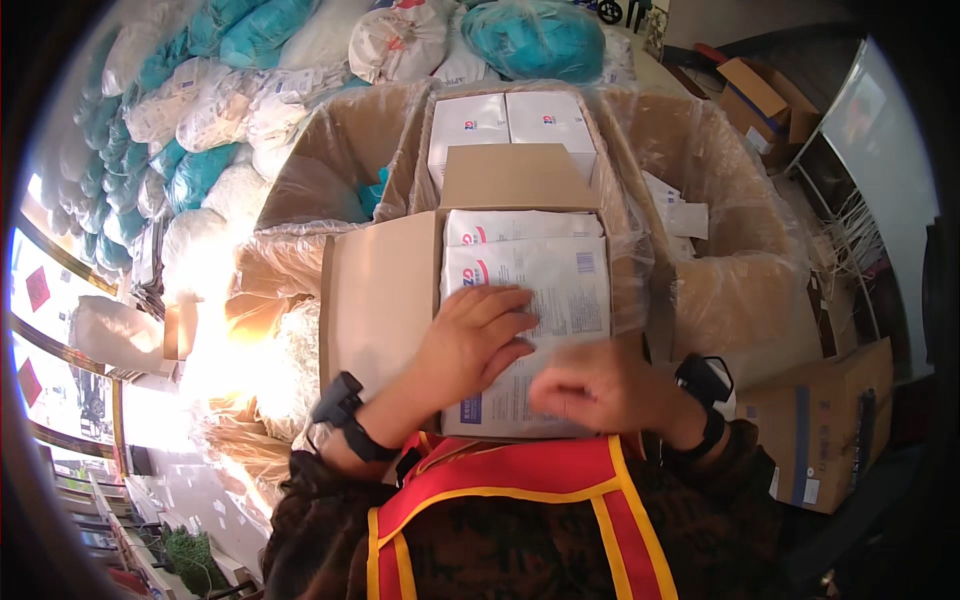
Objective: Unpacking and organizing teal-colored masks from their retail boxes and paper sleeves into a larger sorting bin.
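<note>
An open cardboard box point(384, 300) stands right in front of me, its left flap folded outward and its far flap point(515, 176) raised. Inside lie white printed plastic packages point(575, 290), overlapping one another and filling it nearly to the top. Across the upper package my left hand point(478, 335) rests with its fingers stretched out, holding nothing. Just above the near right part of the packages is my right hand point(595, 388), blurred by motion. Its fingers look bent, but I cannot make out whether they grip anything. Each wrist wears a black strap with a small device.
Beyond the box, two white cartons point(548, 122) sit in a large plastic-lined box. Similar lined boxes stand left point(330, 180) and right point(735, 215), the right one holding white packages. White and teal bags point(535, 40) are piled behind. A closed carton point(835, 425) lies at lower right.
</note>
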`<control>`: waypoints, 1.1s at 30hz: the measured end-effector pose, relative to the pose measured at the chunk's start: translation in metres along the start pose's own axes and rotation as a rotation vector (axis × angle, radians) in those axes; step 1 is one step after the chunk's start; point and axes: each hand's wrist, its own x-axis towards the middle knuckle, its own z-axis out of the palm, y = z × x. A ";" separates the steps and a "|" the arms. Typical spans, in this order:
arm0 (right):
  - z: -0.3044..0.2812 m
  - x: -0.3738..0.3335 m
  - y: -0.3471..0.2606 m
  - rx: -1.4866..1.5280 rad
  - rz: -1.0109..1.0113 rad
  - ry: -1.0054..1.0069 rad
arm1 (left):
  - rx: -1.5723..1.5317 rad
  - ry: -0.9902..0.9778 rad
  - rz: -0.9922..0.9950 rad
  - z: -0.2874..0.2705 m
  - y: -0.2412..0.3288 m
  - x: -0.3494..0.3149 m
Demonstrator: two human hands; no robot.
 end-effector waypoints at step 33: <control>-0.030 0.055 -0.013 -0.170 -0.145 0.345 | -0.825 0.328 -0.595 -0.027 0.026 0.007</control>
